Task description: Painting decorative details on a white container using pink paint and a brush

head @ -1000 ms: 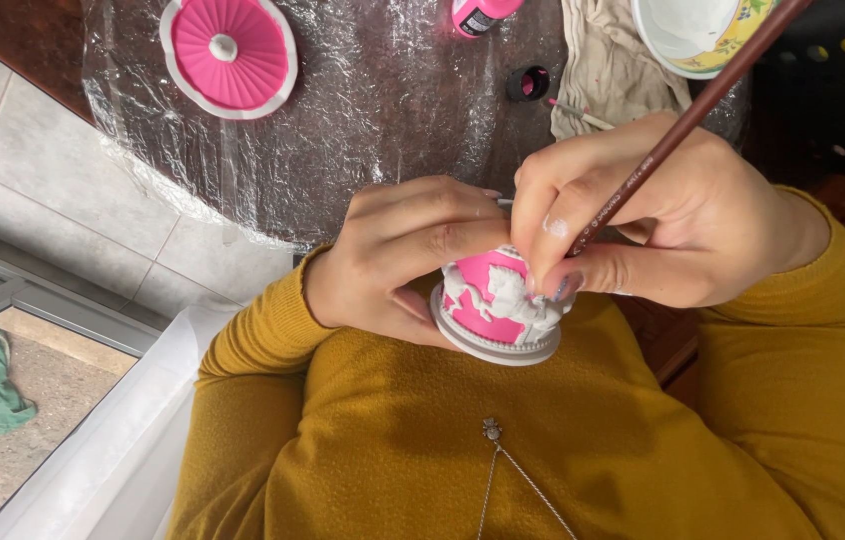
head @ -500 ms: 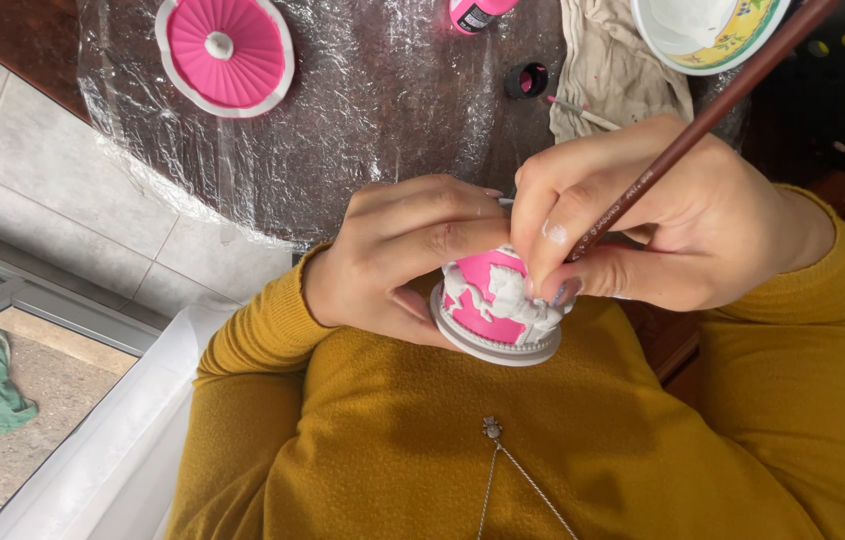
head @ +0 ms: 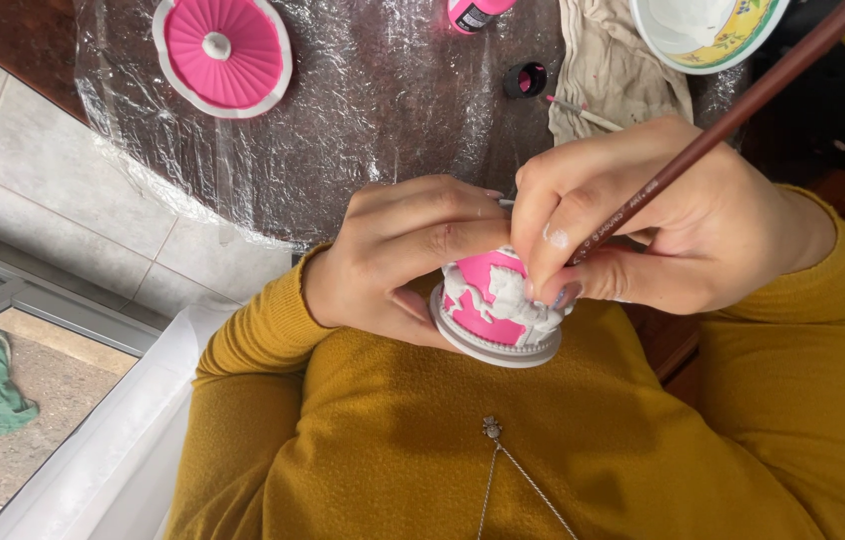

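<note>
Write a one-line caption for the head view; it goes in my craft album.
Left hand cradles a pink-and-white figurine while right hand paints it with a brown brush.

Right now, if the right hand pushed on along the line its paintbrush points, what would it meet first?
Most likely the pink-and-white figurine that the left hand grips; the right hand aims the paintbrush there, its tip hidden behind fingers.

One camera sits on the person's head and looks steeply down, very near the hands, over the chest toward the table edge [head: 243, 215].
</note>
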